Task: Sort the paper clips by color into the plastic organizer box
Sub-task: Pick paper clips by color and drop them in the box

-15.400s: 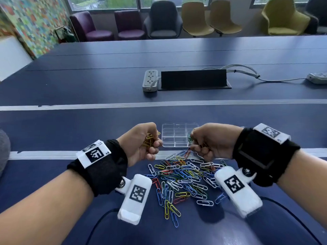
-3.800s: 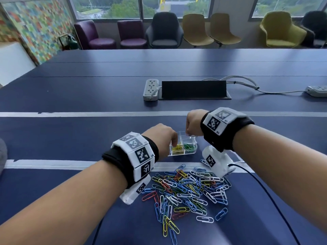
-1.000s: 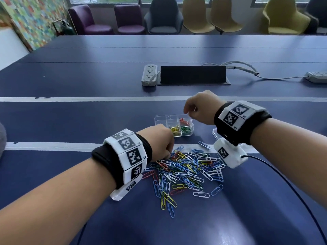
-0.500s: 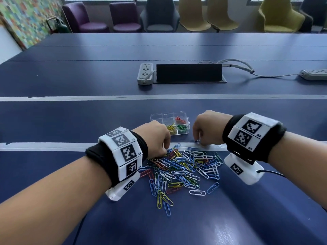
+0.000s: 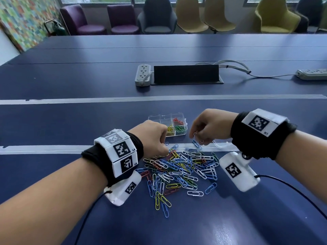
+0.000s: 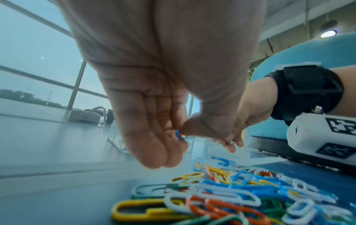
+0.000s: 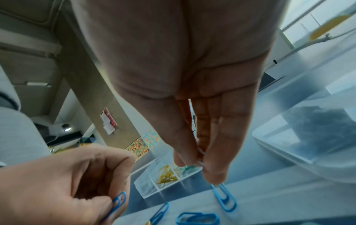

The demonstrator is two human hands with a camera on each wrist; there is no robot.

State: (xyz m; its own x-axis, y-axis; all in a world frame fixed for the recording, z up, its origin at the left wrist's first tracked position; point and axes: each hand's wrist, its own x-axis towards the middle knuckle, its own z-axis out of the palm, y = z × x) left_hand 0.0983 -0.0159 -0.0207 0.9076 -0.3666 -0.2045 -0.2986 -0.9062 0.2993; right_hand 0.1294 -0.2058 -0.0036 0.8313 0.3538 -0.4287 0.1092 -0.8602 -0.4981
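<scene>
My left hand pinches a blue clip; right hand pinches white clips, both above the clip pile, near organizer box.

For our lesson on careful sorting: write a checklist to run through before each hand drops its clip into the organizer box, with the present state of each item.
1. Left hand pinches a blue clip: ok.
2. Right hand holds a white clip: ok.
3. Organizer box open, lid lying aside: ok.
4. Yellow, green and red already have separate compartments: ok.
5. Free compartments left for blue and white: ok; the left ones look empty.
6. One clip only in each hand: cannot tell.
</scene>
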